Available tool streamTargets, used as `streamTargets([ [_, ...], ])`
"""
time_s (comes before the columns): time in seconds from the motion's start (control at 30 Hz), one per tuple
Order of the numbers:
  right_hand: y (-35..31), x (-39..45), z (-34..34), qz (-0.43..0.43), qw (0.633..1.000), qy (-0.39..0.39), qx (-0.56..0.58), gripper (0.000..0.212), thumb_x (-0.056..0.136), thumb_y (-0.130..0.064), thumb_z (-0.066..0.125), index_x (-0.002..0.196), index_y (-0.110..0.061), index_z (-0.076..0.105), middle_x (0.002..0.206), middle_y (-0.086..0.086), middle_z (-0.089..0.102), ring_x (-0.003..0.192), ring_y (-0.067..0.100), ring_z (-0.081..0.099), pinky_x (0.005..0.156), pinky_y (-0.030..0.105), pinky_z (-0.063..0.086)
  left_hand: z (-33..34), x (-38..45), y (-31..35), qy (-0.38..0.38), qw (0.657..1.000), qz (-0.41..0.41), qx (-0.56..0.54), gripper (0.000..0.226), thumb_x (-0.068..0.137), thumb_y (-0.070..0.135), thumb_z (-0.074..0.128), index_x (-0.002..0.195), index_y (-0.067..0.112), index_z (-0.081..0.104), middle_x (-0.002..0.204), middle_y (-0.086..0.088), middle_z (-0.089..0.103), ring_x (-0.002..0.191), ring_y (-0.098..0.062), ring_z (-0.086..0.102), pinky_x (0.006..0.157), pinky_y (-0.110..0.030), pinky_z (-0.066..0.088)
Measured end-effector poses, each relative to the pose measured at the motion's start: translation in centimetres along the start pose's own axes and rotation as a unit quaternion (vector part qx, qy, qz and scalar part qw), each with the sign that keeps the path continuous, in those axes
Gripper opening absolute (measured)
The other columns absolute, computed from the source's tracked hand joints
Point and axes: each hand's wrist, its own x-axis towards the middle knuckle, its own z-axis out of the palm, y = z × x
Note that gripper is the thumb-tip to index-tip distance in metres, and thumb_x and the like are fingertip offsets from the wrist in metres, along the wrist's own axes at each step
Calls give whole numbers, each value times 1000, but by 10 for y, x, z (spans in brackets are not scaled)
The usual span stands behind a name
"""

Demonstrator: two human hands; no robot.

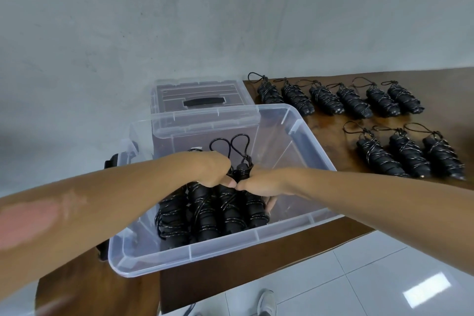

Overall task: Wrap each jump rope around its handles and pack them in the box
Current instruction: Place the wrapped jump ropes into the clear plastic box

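Here, inside the clear box [282,232], the left hand [214,170] and the right hand [265,182] have their fingers closed on one wrapped rope [242,172], above four packed bundles [210,213], while nine more bundles [341,100] lie on the table [333,236].

The jump ropes [324,97] along the table's far edge are black, their cords flecked with white. The table [333,136] is dark brown wood. The box [218,251] is clear plastic; its lid [200,92] has a black handle.
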Motion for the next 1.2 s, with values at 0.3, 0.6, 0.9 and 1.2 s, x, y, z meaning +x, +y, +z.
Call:
streamTargets([
  [0.3, -10, -23, -16, 54, 992, 21, -110, 74, 103, -61, 37, 157, -12, 31, 152, 15, 49, 102, 30, 70, 94, 38, 58, -19, -29, 9, 137, 990, 14, 23, 59, 100, 60, 57, 67, 13, 45, 66, -2, 48, 58, -16, 43, 63, -33, 41],
  [0.6, -20, -70, -52, -35, 981, 162, -101, 9, 100, -11, 54, 97, -4, 57, 76, 5, 57, 94, 31, 73, 61, 31, 58, -49, -37, 28, 187, 982, 37, 15, 45, 103, 53, 55, 95, 9, 65, 86, -7, 65, 84, -27, 64, 64, -35, 43],
  [0.9, 59, -98, -136, -48, 921, 386, 0, 33, 102, -18, 45, 89, -3, 72, 70, 1, 68, 56, 12, 60, 52, 23, 45, -58, -27, 54, 181, 980, 83, 1, 36, 102, 51, 59, 98, 16, 67, 94, -3, 71, 88, -24, 66, 80, -38, 53],
  [1.2, 202, -43, -145, 160, 870, 429, -185, 63, 95, -33, 62, 146, -9, 34, 148, 17, 37, 137, 40, 36, 108, 47, 42, -40, -15, 63, 143, 985, 91, 13, 35, 100, 56, 61, 116, 25, 69, 105, 7, 69, 97, -17, 65, 91, -44, 55],
])
